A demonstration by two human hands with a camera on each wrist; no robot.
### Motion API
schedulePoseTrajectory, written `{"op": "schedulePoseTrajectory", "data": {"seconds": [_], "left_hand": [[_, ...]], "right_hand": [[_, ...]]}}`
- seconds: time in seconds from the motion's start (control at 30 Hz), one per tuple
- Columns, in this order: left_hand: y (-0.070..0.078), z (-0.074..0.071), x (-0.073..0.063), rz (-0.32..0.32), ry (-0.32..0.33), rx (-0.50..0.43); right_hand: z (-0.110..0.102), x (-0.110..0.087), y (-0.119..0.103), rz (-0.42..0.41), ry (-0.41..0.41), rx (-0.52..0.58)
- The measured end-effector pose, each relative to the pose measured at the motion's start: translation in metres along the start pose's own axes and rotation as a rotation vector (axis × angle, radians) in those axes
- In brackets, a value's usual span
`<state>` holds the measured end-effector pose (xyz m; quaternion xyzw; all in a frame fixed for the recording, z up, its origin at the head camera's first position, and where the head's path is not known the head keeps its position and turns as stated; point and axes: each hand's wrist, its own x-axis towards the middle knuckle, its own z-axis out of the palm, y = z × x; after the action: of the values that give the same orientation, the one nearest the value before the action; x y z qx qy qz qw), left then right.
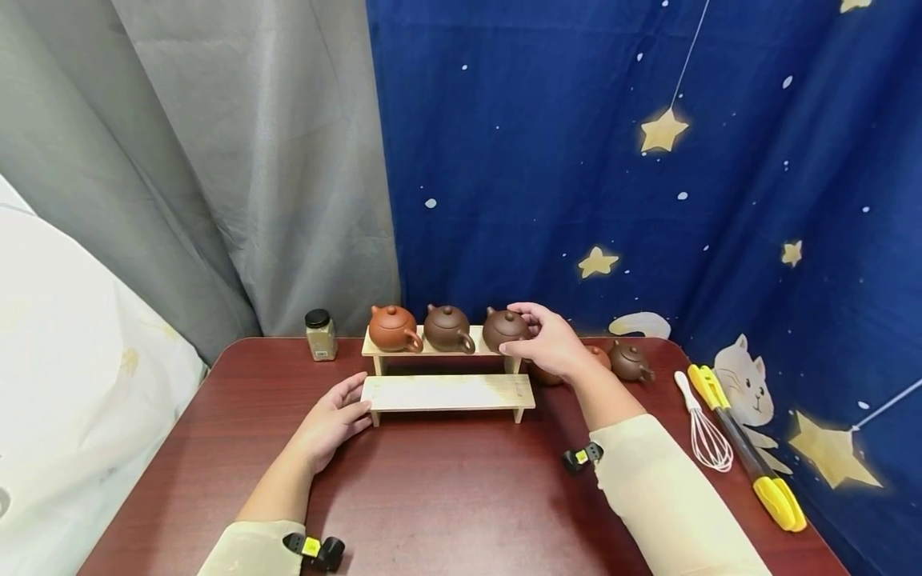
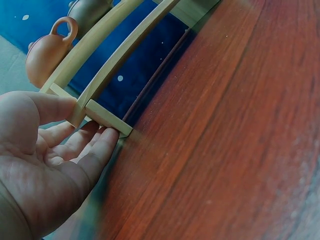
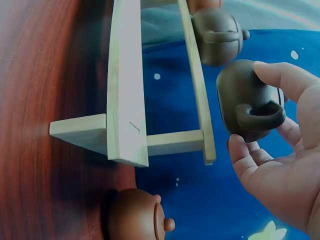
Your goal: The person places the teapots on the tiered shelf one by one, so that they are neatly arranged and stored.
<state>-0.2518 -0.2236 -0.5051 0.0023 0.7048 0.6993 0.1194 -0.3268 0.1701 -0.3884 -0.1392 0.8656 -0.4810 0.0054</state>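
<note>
A two-step wooden display rack stands on the table, its far end to the right in the left wrist view. My left hand grips the left end of its lower step, thumb on the board and fingers by the leg. With my right hand I hold a dark brown teapot between thumb and fingers at the right end of the upper step. A narrow gap shows between pot and board in the right wrist view. On that step sit an orange-brown teapot and another dark brown teapot.
Right of the rack, partly behind my right arm, are orange-brown teapots and a small dark teapot. A black-lidded jar stands left. A white whisk and yellow-black tongs lie along the right edge; curtains hang behind.
</note>
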Motion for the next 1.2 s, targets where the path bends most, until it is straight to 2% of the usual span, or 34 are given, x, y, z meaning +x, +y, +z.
{"op": "schedulePoseTrajectory", "data": {"seconds": [0.3, 0.63, 0.83, 1.2], "left_hand": [[0.0, 0.002, -0.001, -0.006, -0.003, 0.005], [0.0, 0.002, -0.002, -0.002, -0.008, 0.018], [-0.002, 0.001, 0.001, -0.004, -0.003, 0.013], [-0.001, -0.003, 0.002, 0.002, 0.001, 0.018]], "right_hand": [[0.009, 0.022, 0.002, 0.013, -0.02, -0.057], [0.009, 0.022, 0.002, 0.043, -0.035, -0.05], [0.0, 0.003, 0.001, 0.018, 0.016, -0.044], [-0.013, -0.054, 0.015, -0.011, 0.128, -0.024]]}}
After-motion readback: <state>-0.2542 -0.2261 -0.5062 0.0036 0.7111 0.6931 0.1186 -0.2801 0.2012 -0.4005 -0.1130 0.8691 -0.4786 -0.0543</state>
